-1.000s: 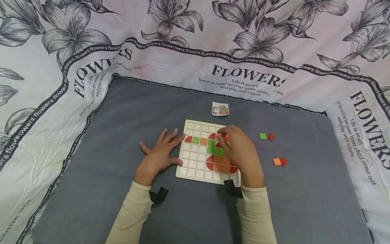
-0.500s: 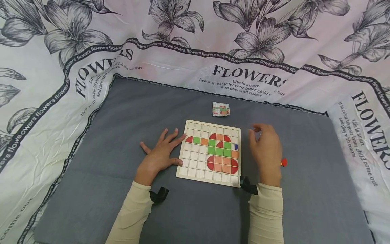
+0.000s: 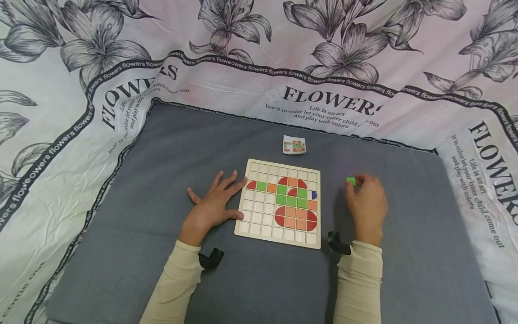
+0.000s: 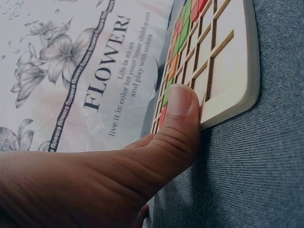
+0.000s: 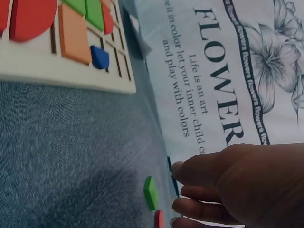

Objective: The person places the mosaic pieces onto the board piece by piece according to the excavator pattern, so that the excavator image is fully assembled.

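My left hand (image 3: 210, 208) is spread on the table with fingers apart. Its thumb rests on the left rim of the pale wooden grid board (image 3: 252, 220), as the left wrist view confirms. Red, green and orange pieces and a blue piece (image 3: 314, 195) fill some cells of the board. My right hand (image 3: 367, 204) is right of the board, fingers loosely bent, at a green square tile (image 3: 350, 181). In the right wrist view that tile and a red piece (image 5: 159, 219) lie just beyond the fingertips, apart from them. The hand hides the other loose pieces in the head view.
A small printed card (image 3: 294, 145) with a coloured grid pattern lies behind the board. The grey cloth-covered table (image 3: 182, 148) ends at a white floral curtain (image 3: 226, 85) at the back and sides.
My right hand has moved from over the board to the right, to the green tile. An orange square sits in the board's upper red arc where it was. The left hand has stayed still.
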`<state>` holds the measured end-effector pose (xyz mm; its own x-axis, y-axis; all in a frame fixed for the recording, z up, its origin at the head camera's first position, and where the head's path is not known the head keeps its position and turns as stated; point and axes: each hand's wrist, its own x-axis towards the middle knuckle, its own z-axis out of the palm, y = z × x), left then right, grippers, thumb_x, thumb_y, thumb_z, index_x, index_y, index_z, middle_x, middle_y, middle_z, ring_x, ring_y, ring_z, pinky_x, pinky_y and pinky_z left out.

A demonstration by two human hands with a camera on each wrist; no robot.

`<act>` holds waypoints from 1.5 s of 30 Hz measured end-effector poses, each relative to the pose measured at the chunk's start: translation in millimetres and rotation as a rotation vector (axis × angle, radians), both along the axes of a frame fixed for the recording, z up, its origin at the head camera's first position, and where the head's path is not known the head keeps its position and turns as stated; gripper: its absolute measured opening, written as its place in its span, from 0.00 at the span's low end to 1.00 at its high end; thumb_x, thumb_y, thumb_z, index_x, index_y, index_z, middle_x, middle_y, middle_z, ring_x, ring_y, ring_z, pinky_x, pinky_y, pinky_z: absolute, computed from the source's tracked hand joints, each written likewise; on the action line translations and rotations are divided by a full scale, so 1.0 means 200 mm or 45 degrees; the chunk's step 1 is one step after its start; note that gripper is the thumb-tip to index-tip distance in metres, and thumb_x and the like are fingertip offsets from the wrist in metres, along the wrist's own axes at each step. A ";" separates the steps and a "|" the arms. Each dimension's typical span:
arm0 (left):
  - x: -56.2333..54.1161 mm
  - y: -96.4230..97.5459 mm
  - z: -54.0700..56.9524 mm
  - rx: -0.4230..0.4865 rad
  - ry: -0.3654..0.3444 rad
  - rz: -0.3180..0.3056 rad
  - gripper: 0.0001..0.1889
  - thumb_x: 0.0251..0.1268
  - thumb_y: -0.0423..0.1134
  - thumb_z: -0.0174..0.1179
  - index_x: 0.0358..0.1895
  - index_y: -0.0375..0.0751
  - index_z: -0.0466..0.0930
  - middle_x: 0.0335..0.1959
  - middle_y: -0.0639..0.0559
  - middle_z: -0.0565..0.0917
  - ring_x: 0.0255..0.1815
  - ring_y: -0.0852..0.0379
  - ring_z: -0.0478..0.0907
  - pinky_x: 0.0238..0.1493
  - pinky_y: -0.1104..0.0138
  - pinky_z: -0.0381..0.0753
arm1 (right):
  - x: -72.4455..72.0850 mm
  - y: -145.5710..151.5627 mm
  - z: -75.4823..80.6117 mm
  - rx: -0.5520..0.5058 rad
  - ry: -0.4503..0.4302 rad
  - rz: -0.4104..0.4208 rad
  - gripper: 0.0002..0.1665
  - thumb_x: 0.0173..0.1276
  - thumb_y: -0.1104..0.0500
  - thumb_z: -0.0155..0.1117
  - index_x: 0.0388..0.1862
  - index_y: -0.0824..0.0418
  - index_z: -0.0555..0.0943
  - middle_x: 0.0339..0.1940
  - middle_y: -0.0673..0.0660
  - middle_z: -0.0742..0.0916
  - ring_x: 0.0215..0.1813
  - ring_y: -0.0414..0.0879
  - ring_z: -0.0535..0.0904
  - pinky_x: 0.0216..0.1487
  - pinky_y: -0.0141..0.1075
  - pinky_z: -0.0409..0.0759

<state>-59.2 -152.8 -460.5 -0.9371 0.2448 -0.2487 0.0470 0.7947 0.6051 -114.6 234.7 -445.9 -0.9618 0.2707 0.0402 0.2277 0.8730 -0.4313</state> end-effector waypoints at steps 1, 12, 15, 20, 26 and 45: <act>0.00 0.00 0.00 -0.001 -0.001 -0.001 0.53 0.55 0.54 0.76 0.86 0.62 0.59 0.88 0.54 0.52 0.89 0.44 0.33 0.61 0.16 0.15 | 0.00 0.00 0.00 0.000 -0.015 -0.005 0.27 0.79 0.51 0.63 0.68 0.68 0.81 0.61 0.69 0.84 0.58 0.70 0.81 0.53 0.67 0.79; 0.00 0.00 -0.01 -0.008 0.001 -0.007 0.53 0.55 0.54 0.77 0.85 0.63 0.59 0.88 0.55 0.52 0.89 0.44 0.33 0.61 0.16 0.15 | -0.07 0.02 -0.04 0.012 -0.117 -0.027 0.29 0.79 0.51 0.64 0.70 0.68 0.78 0.66 0.72 0.80 0.62 0.73 0.78 0.56 0.70 0.77; 0.00 0.00 0.00 -0.006 0.002 -0.007 0.53 0.55 0.54 0.77 0.85 0.62 0.59 0.88 0.54 0.53 0.89 0.43 0.33 0.61 0.16 0.15 | -0.09 0.02 -0.05 0.017 -0.105 -0.017 0.27 0.78 0.53 0.66 0.68 0.68 0.79 0.62 0.72 0.81 0.60 0.73 0.79 0.54 0.69 0.77; 0.00 0.00 0.00 -0.004 0.000 -0.010 0.54 0.54 0.55 0.76 0.86 0.62 0.59 0.88 0.54 0.52 0.89 0.43 0.32 0.60 0.16 0.15 | -0.11 0.04 -0.06 0.012 -0.078 -0.002 0.24 0.76 0.56 0.68 0.66 0.66 0.81 0.59 0.72 0.83 0.57 0.74 0.80 0.52 0.69 0.78; 0.00 0.00 -0.01 0.000 0.005 -0.005 0.53 0.54 0.55 0.76 0.85 0.61 0.59 0.88 0.54 0.53 0.89 0.43 0.33 0.61 0.16 0.15 | -0.13 0.06 -0.06 0.019 -0.067 0.009 0.26 0.73 0.57 0.66 0.65 0.68 0.81 0.58 0.73 0.86 0.56 0.74 0.81 0.52 0.69 0.78; -0.01 0.00 -0.02 -0.017 -0.001 -0.003 0.54 0.54 0.55 0.76 0.86 0.63 0.58 0.88 0.55 0.52 0.89 0.43 0.32 0.61 0.16 0.15 | 0.01 -0.38 0.08 -0.039 0.221 0.441 0.23 0.73 0.62 0.69 0.64 0.71 0.80 0.54 0.67 0.85 0.44 0.62 0.83 0.36 0.57 0.83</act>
<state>-60.8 -152.7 -463.7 -0.9364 0.2433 -0.2529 0.0481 0.8029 0.5942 -113.1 158.0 -430.2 -0.9761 -0.0651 0.2074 -0.1568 0.8715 -0.4647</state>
